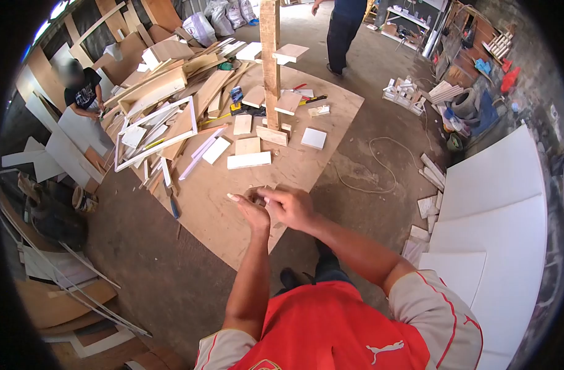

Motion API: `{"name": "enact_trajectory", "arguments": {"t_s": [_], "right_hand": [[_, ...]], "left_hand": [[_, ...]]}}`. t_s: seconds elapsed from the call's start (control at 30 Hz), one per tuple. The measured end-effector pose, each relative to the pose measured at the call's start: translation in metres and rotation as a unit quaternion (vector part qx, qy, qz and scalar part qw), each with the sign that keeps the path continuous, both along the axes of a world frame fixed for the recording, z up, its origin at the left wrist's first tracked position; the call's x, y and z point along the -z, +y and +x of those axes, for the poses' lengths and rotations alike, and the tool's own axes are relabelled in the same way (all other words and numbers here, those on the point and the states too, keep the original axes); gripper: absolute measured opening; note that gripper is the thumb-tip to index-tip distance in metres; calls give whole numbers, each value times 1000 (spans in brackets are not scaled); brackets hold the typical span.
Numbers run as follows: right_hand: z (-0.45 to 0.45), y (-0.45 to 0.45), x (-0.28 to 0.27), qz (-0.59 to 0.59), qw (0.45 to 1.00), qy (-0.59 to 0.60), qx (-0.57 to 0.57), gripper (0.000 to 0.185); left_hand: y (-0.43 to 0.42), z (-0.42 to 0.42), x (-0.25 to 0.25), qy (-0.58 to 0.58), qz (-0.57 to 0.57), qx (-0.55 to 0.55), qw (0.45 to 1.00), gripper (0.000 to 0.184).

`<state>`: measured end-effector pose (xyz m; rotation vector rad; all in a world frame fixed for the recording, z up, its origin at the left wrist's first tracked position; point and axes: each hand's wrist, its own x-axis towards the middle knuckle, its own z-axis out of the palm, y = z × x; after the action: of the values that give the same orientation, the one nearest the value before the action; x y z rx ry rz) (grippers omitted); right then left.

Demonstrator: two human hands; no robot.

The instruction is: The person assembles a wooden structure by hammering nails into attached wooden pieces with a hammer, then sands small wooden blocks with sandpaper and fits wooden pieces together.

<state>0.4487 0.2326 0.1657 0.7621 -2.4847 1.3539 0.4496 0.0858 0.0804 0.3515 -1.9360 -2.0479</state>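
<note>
My left hand [253, 214] is cupped, palm turned up, over the near part of the plywood tabletop [223, 225]. My right hand [291, 207] has curled fingers, and its fingertips reach into the left palm. Something small seems to lie between the hands, too small to make out. Just beyond them is a white-faced wood block [249, 160], with a bare wood block [247, 145] behind it. An upright wooden post [271, 74] with small side boards stands on a wood foot [272, 136] farther back.
Scrap wood and a white frame [155, 162] crowd the table's left side. A drill [237, 102] lies near the post, and a blue-handled tool [173, 205] at the left edge. One person [84, 92] is at left, another [345, 34] behind. White panels [485, 216] lean at right; a cord [393, 179] crosses the floor.
</note>
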Motion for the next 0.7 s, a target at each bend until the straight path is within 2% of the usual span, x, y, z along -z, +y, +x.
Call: {"name": "enact_trajectory", "arguments": {"t_s": [0.07, 0.13, 0.17, 0.23, 0.33, 0.4, 0.43, 0.5, 0.53, 0.57, 0.63, 0.7], "right_hand": [[-7, -1, 9, -7, 1000, 9, 7, 27], [-5, -13, 15, -61, 996, 65, -20, 30], [6, -11, 6, -1, 999, 21, -26, 28], [-6, -10, 15, -24, 999, 28, -15, 29], [-2, -15, 4, -35, 999, 18, -8, 28], [0, -13, -3, -1, 1000, 9, -25, 29], [-1, -9, -4, 15, 999, 4, -30, 29], [-20, -3, -5, -3, 998, -51, 41, 30], [-31, -3, 1, -63, 997, 11, 33, 30], [-31, -3, 7, -94, 995, 15, 25, 30], [-19, -5, 1, -154, 988, 20, 8, 29], [-14, -7, 12, -149, 988, 43, 12, 30]], "left_hand": [[18, -8, 0, 41, 20, -128, 991, 102], [13, -9, 5, 38, 27, -129, 991, 98], [-8, -5, 17, 13, 24, -66, 997, 96], [-10, 7, 0, -6, 41, -36, 998, 97], [10, 9, -26, 32, 72, -101, 992, 98], [17, 6, -36, 36, 92, -149, 984, 100], [12, 9, -34, 32, 81, -127, 988, 100], [2, 15, -29, 23, 59, -85, 994, 105], [8, 15, -44, 20, 86, -94, 992, 106], [11, 14, -52, 16, 115, -102, 988, 106], [1, 15, -46, -23, 197, -51, 979, 105], [-4, 14, -48, -57, 278, -8, 959, 106]]}}
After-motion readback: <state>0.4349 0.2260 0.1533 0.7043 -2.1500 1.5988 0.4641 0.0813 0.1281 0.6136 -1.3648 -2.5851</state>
